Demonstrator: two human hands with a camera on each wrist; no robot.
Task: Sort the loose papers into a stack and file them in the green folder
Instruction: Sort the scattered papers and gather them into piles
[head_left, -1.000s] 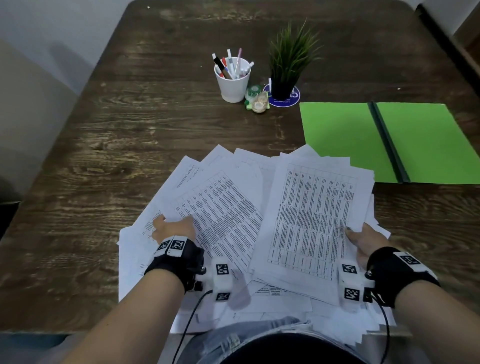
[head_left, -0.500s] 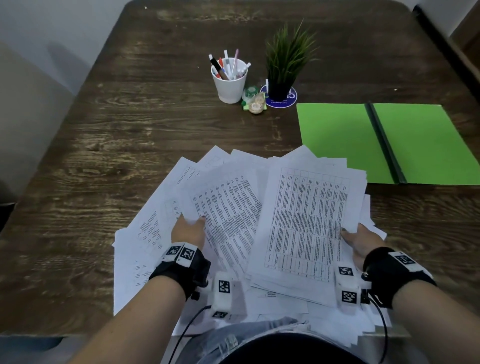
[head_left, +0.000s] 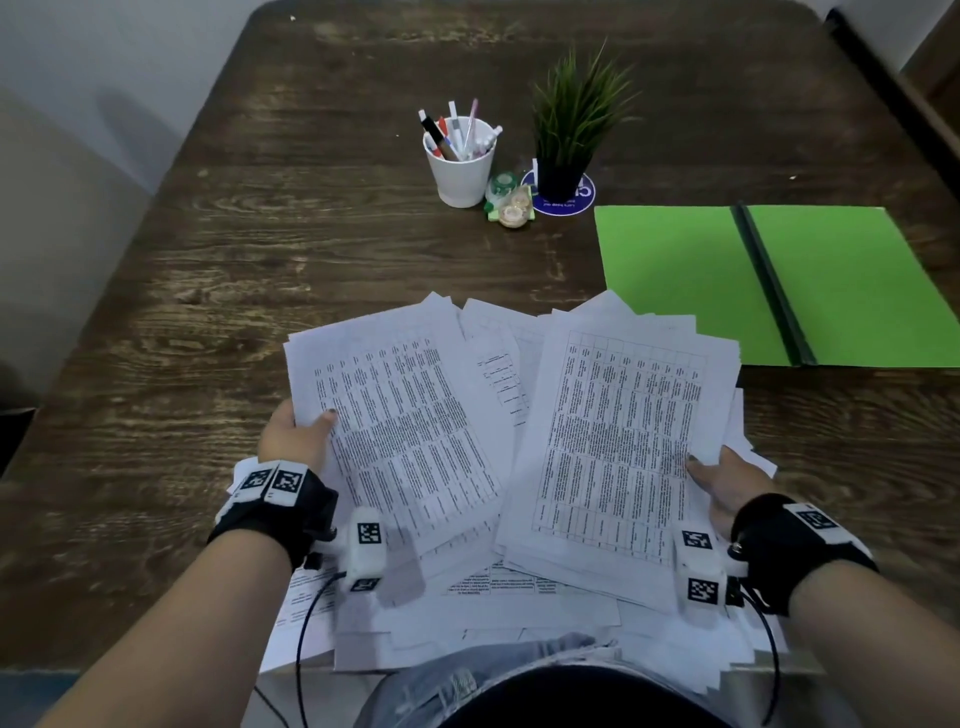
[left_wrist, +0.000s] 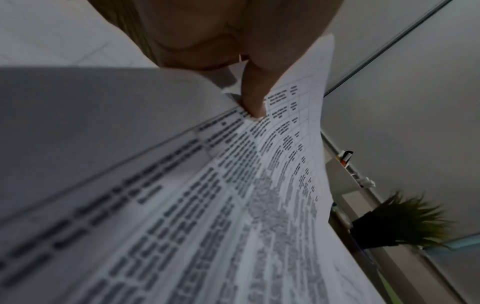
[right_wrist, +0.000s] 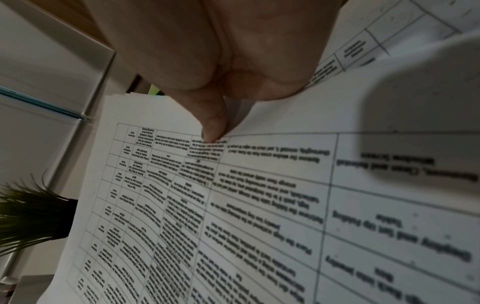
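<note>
Since a moment ago I've drawn both bundles inward: left hand (head_left: 296, 441) and right hand (head_left: 719, 480) each pinch loose papers (head_left: 519, 467) on the surface. Gathering step; next, squaring edges together, toward the open green folder (head_left: 685, 280).

The loose papers (head_left: 498, 519) lie on the table (head_left: 260, 260) between the fingers (head_left: 324, 421) of both hands. The folder (head_left: 675, 280) lies beyond the right hand's fingers; the pen cup (head_left: 460, 166) and plant (head_left: 571, 124) stand farther beyond, between both.
</note>
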